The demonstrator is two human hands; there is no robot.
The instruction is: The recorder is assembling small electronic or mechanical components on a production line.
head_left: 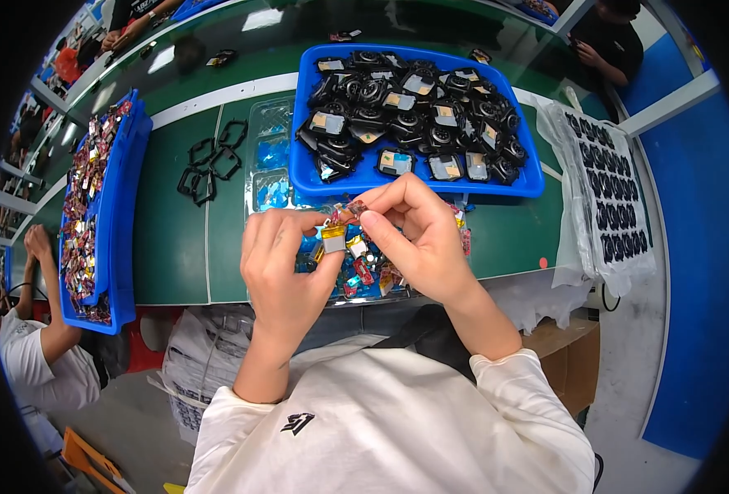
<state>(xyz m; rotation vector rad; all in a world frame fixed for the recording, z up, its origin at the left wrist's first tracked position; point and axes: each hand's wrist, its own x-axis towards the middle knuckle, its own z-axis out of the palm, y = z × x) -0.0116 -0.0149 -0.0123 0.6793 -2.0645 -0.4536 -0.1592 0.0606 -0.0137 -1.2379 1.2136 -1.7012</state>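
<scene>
Over the near edge of the bench, my left hand pinches a small silver pouch battery with yellow tape along its top. My right hand holds a small reddish circuit board between thumb and forefinger, right at the battery's taped end. Whether a wire joins the two is too small to make out. Below both hands lies a clear plastic tray with blue compartments; its near part carries a heap of loose batteries and small red boards, partly hidden by my hands.
Beyond my hands stands a blue bin full of black device housings. Several black frames lie left of the tray. A long blue bin of small boards is at far left. White trays of black parts sit right. Co-workers are nearby.
</scene>
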